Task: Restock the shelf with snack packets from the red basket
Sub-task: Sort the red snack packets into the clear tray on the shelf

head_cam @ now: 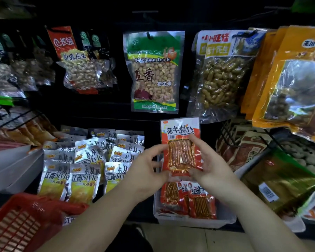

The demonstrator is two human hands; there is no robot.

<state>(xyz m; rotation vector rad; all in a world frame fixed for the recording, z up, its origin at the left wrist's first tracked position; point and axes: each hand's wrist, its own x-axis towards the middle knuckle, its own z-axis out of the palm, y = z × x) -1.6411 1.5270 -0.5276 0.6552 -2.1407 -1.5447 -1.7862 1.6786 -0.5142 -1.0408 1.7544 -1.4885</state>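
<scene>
So we pinch the red packet [180, 137] with left hand [149, 166] and right hand [209, 168], just above the clear bin [195, 221] holding matching packets [200, 202]. The red basket [22, 220] sits bottom-left, and peanut bags [154, 71] hang behind.

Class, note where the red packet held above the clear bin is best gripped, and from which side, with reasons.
Pinch the red packet by its long side edges, one hand from each side, as the left hand and right hand do. It is flat, thin and upright, so its bottom is likely left free to drop into the clear bin.
</scene>
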